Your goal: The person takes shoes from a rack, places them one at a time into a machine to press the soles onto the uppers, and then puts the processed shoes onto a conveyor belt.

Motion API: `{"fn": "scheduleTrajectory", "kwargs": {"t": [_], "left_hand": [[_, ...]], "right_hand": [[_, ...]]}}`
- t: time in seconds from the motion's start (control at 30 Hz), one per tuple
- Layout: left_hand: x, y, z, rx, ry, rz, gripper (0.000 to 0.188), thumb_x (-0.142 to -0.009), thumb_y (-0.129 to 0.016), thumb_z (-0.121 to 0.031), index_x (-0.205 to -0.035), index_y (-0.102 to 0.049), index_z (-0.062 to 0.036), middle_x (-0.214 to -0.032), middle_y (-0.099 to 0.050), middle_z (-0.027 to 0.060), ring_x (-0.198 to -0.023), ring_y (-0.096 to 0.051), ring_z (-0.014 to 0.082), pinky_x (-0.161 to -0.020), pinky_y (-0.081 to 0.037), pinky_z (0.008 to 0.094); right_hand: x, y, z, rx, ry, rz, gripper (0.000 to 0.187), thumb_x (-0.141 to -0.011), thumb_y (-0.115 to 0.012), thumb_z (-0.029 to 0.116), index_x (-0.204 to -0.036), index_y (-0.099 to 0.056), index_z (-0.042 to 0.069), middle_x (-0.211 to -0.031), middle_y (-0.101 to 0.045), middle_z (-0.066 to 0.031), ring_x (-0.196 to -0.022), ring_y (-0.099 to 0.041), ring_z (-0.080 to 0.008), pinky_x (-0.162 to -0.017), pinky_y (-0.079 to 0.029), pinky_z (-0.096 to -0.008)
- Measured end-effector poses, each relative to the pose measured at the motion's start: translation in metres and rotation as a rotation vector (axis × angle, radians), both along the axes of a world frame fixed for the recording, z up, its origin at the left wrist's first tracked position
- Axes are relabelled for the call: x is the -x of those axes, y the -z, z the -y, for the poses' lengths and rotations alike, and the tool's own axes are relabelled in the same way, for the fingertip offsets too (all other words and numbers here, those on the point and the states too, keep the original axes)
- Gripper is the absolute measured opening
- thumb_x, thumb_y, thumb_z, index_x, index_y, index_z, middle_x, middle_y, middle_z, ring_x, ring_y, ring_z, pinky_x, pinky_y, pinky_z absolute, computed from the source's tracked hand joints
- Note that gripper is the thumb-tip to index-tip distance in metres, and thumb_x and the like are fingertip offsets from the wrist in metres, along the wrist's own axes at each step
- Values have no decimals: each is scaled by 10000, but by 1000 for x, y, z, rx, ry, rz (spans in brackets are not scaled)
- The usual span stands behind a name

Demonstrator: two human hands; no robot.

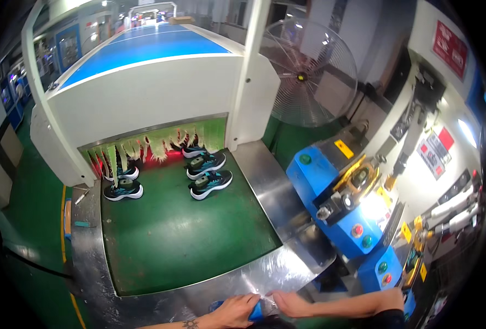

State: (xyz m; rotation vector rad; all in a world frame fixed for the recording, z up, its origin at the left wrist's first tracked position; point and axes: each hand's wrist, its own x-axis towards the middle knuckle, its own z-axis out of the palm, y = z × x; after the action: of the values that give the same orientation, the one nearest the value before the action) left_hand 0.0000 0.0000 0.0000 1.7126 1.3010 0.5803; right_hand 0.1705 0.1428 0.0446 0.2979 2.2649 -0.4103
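Note:
At the near metal edge of the conveyor, my left hand (236,310) is closed with its fingers curled. Something blue (256,312) shows beside and under it; I cannot make out what it is. Just to its right, my right hand (290,304) is closed too, its fingertips close to the left hand. What it pinches, if anything, is too small to tell. Beyond both hands, black and teal sports shoes with white soles, such as a near right shoe (212,185) and a near left shoe (123,189), stand on the green belt (183,236).
A fringed green curtain (150,143) hangs in the opening of a white tunnel machine (144,90), red light glowing behind it. To the right stand a blue machine with push buttons (346,230) and a large caged fan (303,77). A metal frame (262,192) borders the belt.

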Motion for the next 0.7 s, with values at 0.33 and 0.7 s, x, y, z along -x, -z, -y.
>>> {"fn": "scheduleTrajectory", "kwargs": {"t": [0.33,0.7], "left_hand": [[47,18,30,-23,-430,-6,755,-609,-671,-220,-1263,-397,38,-1119,-495,257,-1010,-481,442,-845,-413,502],[32,19,19,149,-844,-276,768,-668,-737,-312,-1270,-392,17,-1140,-514,274,-1003,-505,465,-843,-434,495]], "right_hand": [[95,-6,4,243,271,-433,367,-923,-416,318,-1204,-474,90,-697,-588,-220,-642,-599,-376,-547,-455,-475],[142,117,-43,554,159,-550,351,-886,-409,304,-845,-592,7,-760,-600,-246,-741,-584,-412,-679,-450,-504]]}}
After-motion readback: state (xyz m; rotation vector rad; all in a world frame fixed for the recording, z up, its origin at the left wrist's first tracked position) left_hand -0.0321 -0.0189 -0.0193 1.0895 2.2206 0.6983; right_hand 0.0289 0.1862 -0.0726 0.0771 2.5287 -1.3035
